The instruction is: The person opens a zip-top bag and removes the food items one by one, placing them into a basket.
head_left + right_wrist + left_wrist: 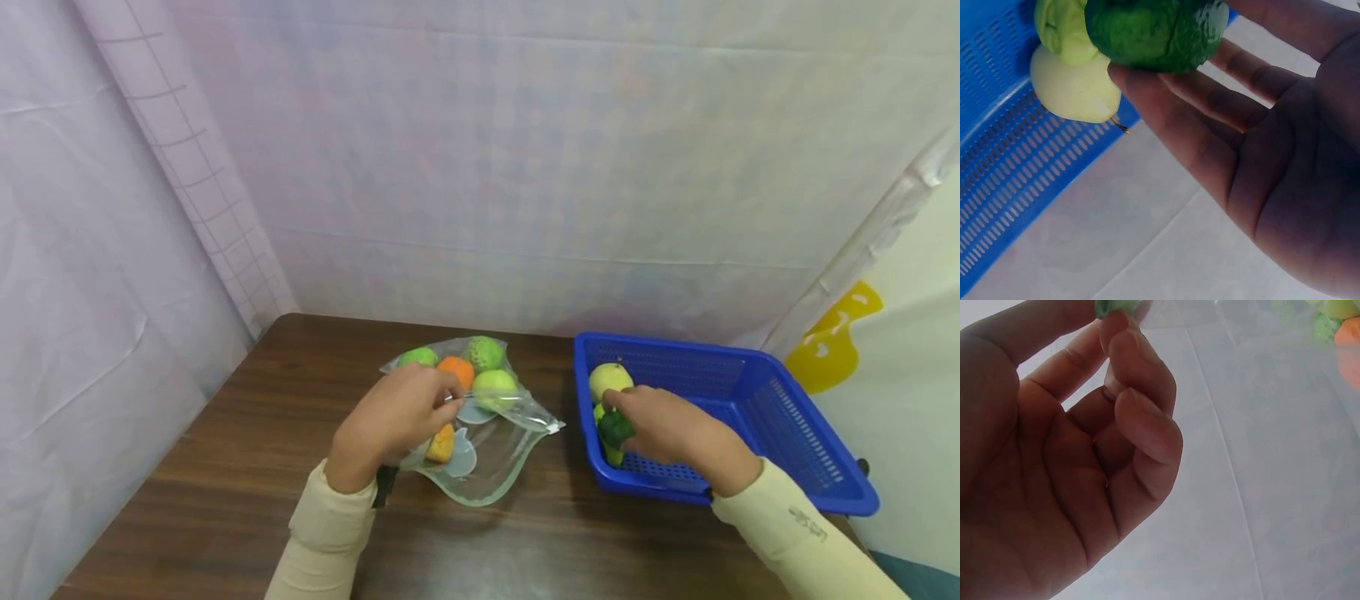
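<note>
My left hand pinches the edge of a clear zip bag lying on the table; the left wrist view shows the pinched greenish edge between thumb and fingertip. Inside the bag are an orange fruit, green fruits and a yellow-orange piece. Over the left end of the blue basket, my right hand holds a dark green vegetable between thumb and fingers. A pale yellow-green round fruit and a light green one are beside it in the right wrist view.
The brown wooden table runs up to a pale curtain at the back. Another white curtain hangs at the left. A yellow shape shows on the cloth at the right, behind the basket.
</note>
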The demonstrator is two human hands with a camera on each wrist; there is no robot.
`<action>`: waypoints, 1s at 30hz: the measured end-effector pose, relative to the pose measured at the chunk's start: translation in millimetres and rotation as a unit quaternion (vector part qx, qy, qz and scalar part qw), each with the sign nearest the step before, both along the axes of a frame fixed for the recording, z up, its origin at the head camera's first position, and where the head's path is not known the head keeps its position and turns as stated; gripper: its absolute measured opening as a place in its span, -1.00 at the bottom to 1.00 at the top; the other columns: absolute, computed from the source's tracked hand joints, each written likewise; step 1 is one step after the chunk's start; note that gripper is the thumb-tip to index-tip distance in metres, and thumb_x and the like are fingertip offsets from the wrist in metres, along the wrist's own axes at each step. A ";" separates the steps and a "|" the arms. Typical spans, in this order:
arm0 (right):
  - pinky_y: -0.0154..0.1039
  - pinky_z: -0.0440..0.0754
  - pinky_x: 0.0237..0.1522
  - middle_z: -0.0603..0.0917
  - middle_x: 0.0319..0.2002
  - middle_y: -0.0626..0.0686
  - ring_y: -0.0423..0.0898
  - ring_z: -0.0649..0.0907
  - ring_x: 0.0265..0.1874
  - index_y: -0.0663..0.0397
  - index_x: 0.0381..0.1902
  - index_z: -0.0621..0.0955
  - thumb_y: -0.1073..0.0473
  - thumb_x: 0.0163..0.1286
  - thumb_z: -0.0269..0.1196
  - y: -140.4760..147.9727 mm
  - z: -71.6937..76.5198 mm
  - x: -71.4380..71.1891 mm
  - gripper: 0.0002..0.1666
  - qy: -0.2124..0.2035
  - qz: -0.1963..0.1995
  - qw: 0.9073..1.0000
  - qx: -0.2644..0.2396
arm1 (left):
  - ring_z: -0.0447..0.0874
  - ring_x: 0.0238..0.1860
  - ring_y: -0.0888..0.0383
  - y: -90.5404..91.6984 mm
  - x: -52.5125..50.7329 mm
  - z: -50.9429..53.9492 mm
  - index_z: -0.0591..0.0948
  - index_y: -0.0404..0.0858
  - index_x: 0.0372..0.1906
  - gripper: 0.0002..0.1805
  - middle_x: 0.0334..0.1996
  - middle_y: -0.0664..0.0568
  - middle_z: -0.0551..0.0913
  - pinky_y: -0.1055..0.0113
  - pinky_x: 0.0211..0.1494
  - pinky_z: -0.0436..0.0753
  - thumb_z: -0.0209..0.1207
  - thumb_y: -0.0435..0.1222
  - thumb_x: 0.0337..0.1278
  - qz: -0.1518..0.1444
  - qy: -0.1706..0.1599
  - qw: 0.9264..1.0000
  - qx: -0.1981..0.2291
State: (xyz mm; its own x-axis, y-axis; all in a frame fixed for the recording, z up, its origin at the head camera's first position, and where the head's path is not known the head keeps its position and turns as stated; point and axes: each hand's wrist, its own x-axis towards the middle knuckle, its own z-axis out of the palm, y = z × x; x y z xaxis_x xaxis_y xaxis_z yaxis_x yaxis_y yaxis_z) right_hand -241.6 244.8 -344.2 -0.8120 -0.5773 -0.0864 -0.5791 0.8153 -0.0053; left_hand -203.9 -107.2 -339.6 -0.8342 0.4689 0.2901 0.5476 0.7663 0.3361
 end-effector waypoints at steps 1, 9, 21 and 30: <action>-0.02 0.64 -0.24 0.69 -0.23 0.03 -0.02 0.67 -0.27 0.01 -0.04 0.57 0.22 0.02 0.54 0.3 -0.2 -0.8 -0.47 -0.008 0.001 1.000 0.000 | 0.28 -0.64 0.35 -0.1 -0.2 -0.1 0.77 -0.16 -0.27 -0.83 -0.65 0.26 0.49 0.46 -0.53 0.37 0.16 -0.35 0.23 -0.001 -0.001 1.000 0.000; -0.08 0.64 -0.22 0.65 -0.26 -0.01 -0.10 0.63 -0.28 0.03 -0.03 0.59 0.21 0.03 0.55 -1.0 1.7 -4.3 -0.47 -0.054 0.016 0.998 0.017 | 0.27 -0.64 0.36 -1.3 -0.6 -0.7 0.77 -0.18 -0.27 -0.83 -0.66 0.26 0.48 0.46 -0.53 0.37 0.17 -0.35 0.23 -0.004 0.002 1.000 -0.001; -0.04 0.65 -0.18 0.62 -0.29 -0.02 -0.10 0.57 -0.31 0.08 -0.16 0.58 0.48 -0.01 0.41 -14.8 0.6 -12.6 -0.56 -0.108 0.020 0.992 0.054 | 0.20 -0.68 0.38 -2.8 0.1 -1.2 0.77 -0.20 -0.22 -0.83 -0.70 0.26 0.44 0.47 -0.54 0.37 0.17 -0.36 0.27 -0.008 -0.005 1.000 0.002; -0.11 0.58 -0.32 0.53 -0.24 0.03 -0.04 0.51 -0.34 0.06 -0.17 0.55 0.49 -0.07 0.41 -16.4 0.1 -10.1 -0.51 -0.122 -0.004 0.990 0.066 | 0.17 -0.69 0.38 -2.3 0.8 -1.5 0.77 -0.20 -0.21 -0.82 -0.71 0.26 0.43 0.47 -0.54 0.37 0.16 -0.36 0.28 -0.013 -0.007 1.000 0.004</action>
State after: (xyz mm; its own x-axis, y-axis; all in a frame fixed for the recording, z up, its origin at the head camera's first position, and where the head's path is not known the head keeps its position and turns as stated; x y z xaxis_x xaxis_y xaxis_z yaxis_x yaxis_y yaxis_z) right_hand -251.7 228.4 -344.1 -0.7620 -0.5419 -0.3545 -0.5676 0.8225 -0.0371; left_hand -203.1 -109.5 -341.0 -0.8264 0.4876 0.2816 0.5617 0.7497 0.3500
